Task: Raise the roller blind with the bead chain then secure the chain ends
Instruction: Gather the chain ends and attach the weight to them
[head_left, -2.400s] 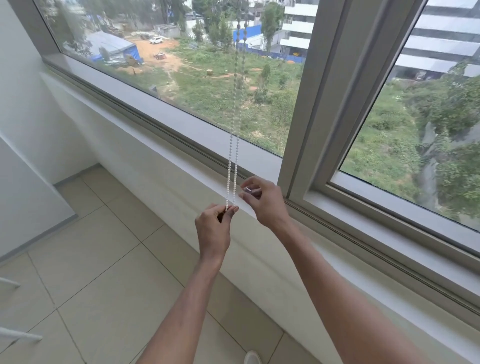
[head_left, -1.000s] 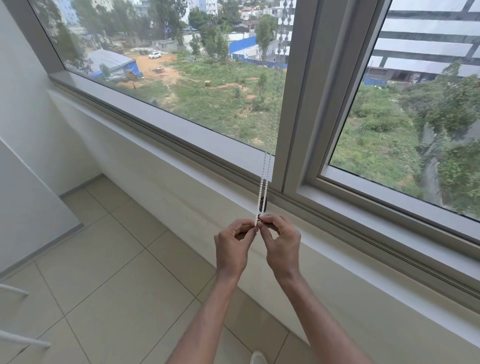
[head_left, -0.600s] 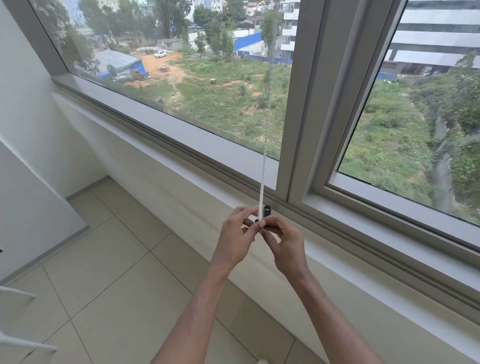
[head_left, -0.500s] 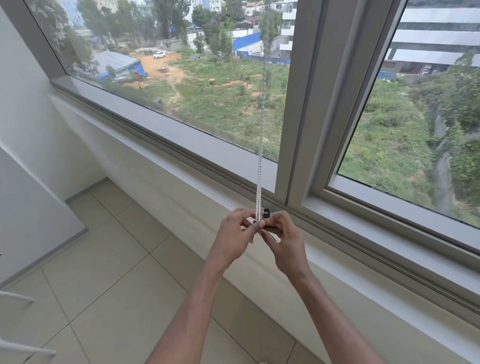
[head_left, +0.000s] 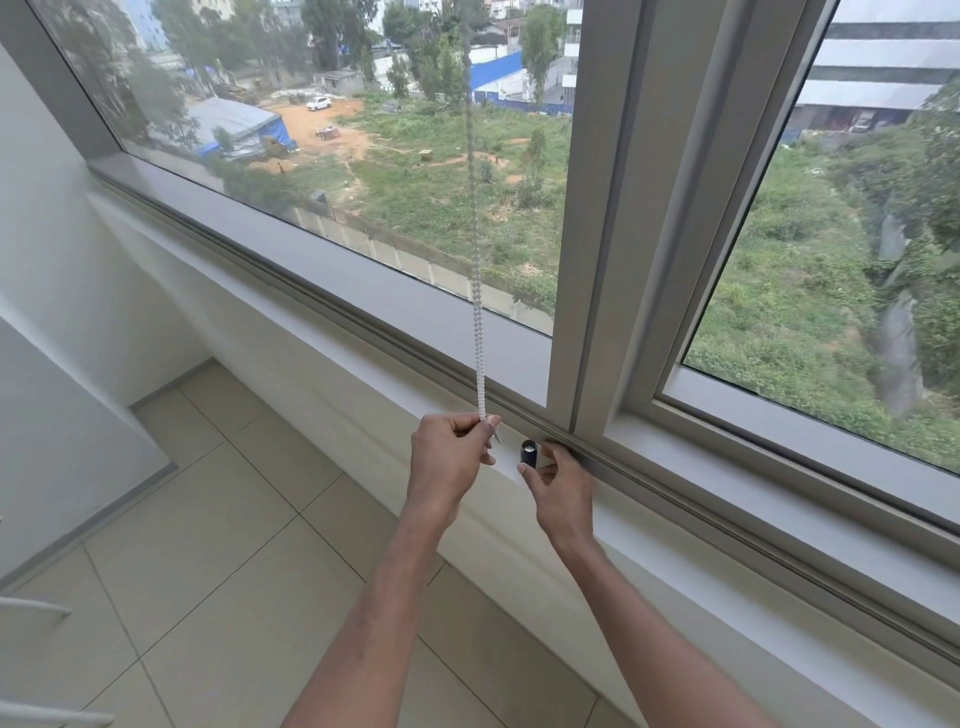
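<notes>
A white bead chain (head_left: 477, 332) hangs straight down in front of the window glass. My left hand (head_left: 449, 457) pinches its lower end, fingers closed on it, just below the sill line. Right of it a small black cylindrical chain holder (head_left: 528, 451) stands upright against the window ledge. My right hand (head_left: 560, 480) has thumb and fingers around that holder, next to the vertical window post (head_left: 602, 249). The two hands are a short gap apart. The roller blind itself is out of view above.
A grey window frame and ledge (head_left: 363, 306) run diagonally from upper left to lower right. Below it is a white wall (head_left: 291, 364), then a beige tiled floor (head_left: 208, 545). White rails (head_left: 31, 608) poke in at the lower left.
My hands, which were pinched together on the chain end, have separated. The left keeps the chain; the right has shifted right with the black holder toward the window frame.
</notes>
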